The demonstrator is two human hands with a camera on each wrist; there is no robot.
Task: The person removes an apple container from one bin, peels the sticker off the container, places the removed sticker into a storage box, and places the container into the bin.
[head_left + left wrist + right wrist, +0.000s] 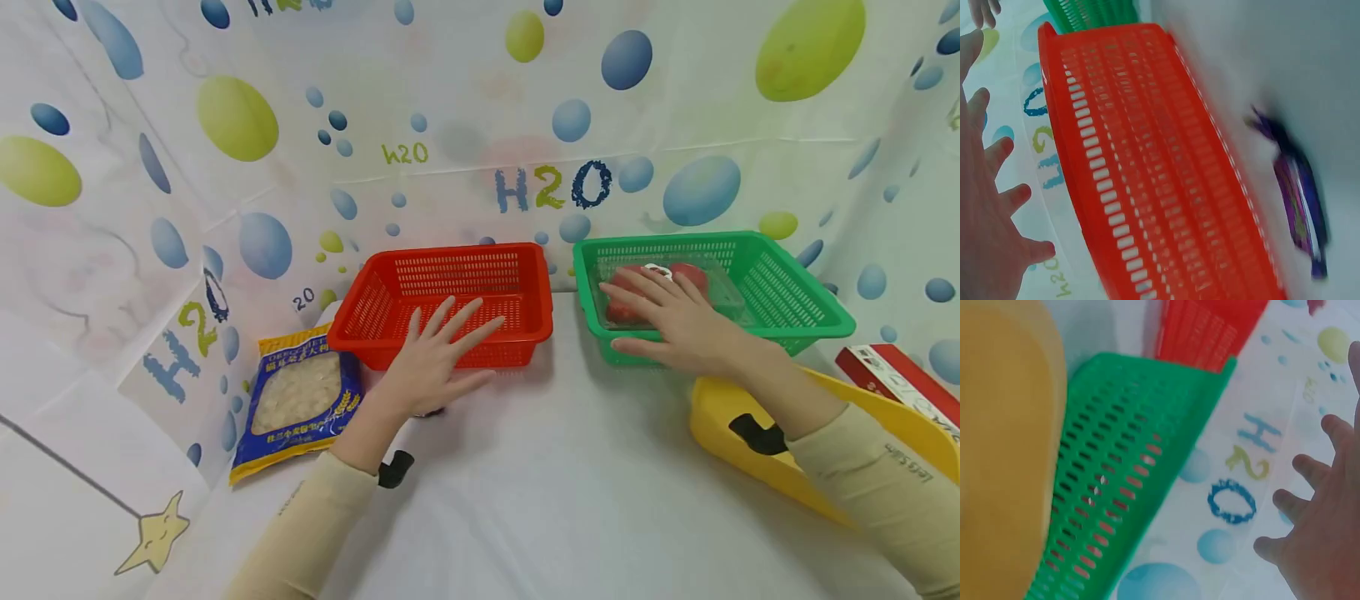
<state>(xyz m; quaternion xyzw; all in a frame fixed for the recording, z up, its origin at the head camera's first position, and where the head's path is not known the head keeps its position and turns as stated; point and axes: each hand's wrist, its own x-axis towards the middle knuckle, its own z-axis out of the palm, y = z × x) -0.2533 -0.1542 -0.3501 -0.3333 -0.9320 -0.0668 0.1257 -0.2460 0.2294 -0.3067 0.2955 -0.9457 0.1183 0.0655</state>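
My left hand point(431, 367) is held up with fingers spread, overlapping the front of the red plastic basket point(521, 352) in the head view. Nothing is in its grasp. A small purple-wrapped candy point(1300, 194) lies in front of that basket in the left wrist view, mostly hidden by the hand in the head view. My right hand point(682, 329), also spread and holding nothing, overlaps the green plastic basket point(798, 287). Inside the green basket sits a clear plastic box point(723, 292) of red round produce point(690, 275), partly covered by the fingers.
On the left lies a blue and yellow orecchiette bag point(300, 400), near the red basket. A yellow tub point(738, 442) stands under the right forearm, with a red and white box point(900, 379) beyond it. A patterned curtain point(465, 125) surrounds the white table point(540, 500).
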